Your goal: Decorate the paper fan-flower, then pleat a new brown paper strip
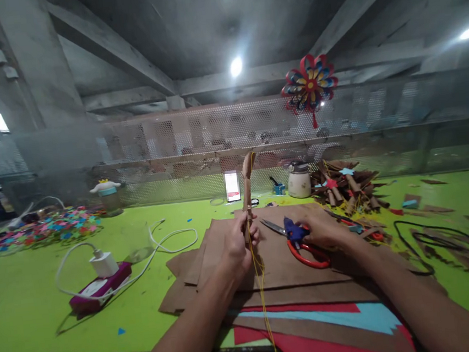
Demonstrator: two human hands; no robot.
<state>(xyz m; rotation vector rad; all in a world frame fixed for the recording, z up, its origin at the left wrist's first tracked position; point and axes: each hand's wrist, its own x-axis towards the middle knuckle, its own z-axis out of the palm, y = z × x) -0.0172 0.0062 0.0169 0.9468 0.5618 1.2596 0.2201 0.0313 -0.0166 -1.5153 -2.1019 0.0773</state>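
Upright in my left hand [240, 239] is a rolled brown paper piece [247, 188], its top curling over. Yellow strings [263, 295] hang from it below my closed fingers. My right hand [320, 232] is closed around a small blue glue gun [294, 230], its nozzle pointing up and left. Directly by the glue gun, scissors with red handles [309, 258] lie on stacked brown paper sheets [225, 254], blades toward my left hand. The fingertips of my right hand are partly hidden.
Brown paper rolls with stars [343, 187] are piled at right near a black cord [411, 253]. A phone [232, 186] stands behind, beside a white jar [299, 181]. At left are a purple power strip [100, 288], a white cable [174, 242] and colourful paper pieces [57, 226].
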